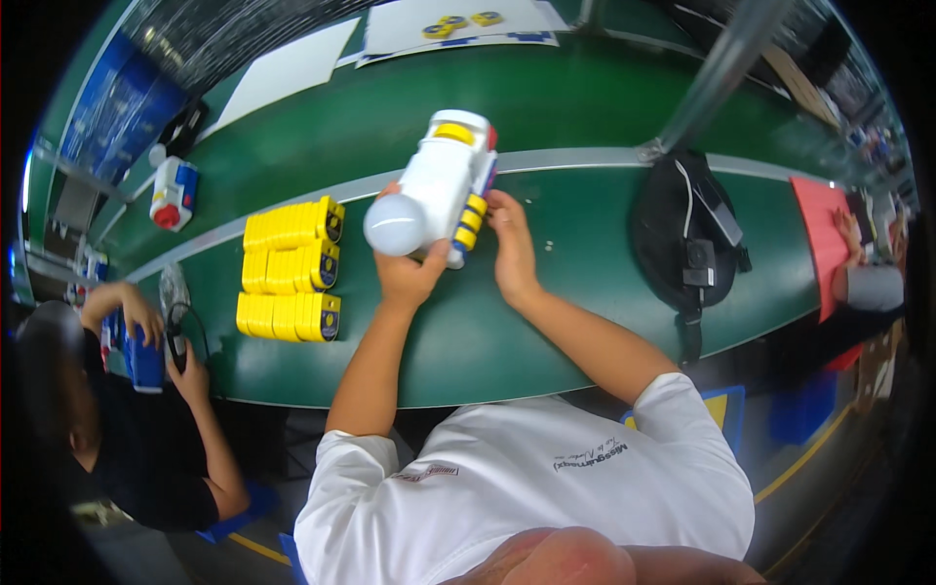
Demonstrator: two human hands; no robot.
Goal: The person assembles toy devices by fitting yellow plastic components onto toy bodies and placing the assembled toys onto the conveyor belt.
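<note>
The white device [435,180] is held above the green surface [458,366], in front of the torso. Its near, domed end is gripped from below and the left by the left hand [409,276], the thumb laid along the near edge. The right hand [514,249] is held half open just beside the yellow-banded right flank; whether that flank is touched cannot be told. The device's long axis is pointed away from the body and tilted slightly right, so the dome is placed nearer the left hand, and the banded flank is faced by the right. Farther left, yellow cases [283,273] are set in three rows; to the right, a black bag [673,244] is laid. Beyond, small yellow pieces [448,24] are scattered on a white sheet [390,41].
</note>
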